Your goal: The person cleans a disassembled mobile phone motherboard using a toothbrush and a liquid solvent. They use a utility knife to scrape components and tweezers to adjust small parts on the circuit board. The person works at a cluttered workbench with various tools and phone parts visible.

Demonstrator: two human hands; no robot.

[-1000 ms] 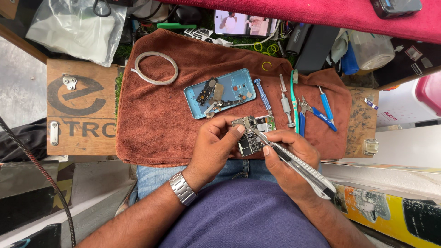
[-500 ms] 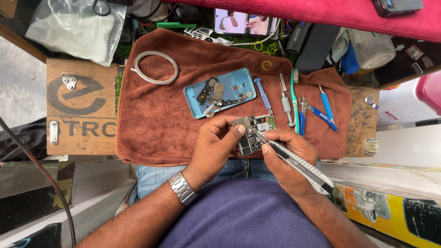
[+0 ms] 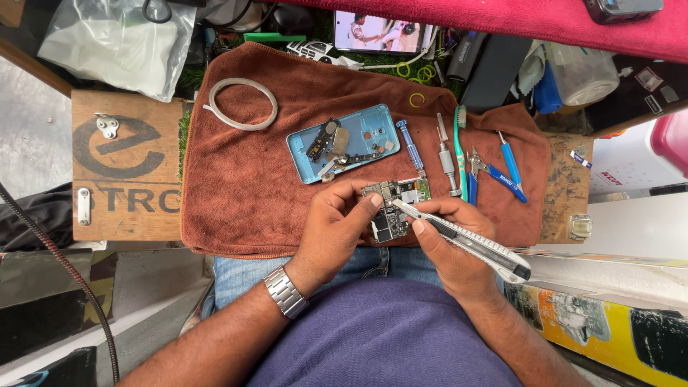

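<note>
- While the left hand pinches a small green-and-silver phone circuit board between thumb and fingertips, the board sits just below the middle of the frame, over the near edge of the rust-brown towel.
- Its long axis runs roughly up and down the frame, the green end toward the top.
- The right hand is closed around a grey metal utility knife; its long axis slants from lower right to upper left, the tip pointing at the board and touching it.
- Above the board, a light blue phone back shell lies open side up on the towel, holding loose small dark and metallic parts.
- To the right lie a blue-handled screwdriver, small pliers and a green toothbrush.
- A grey tape ring rests at upper left.
</note>
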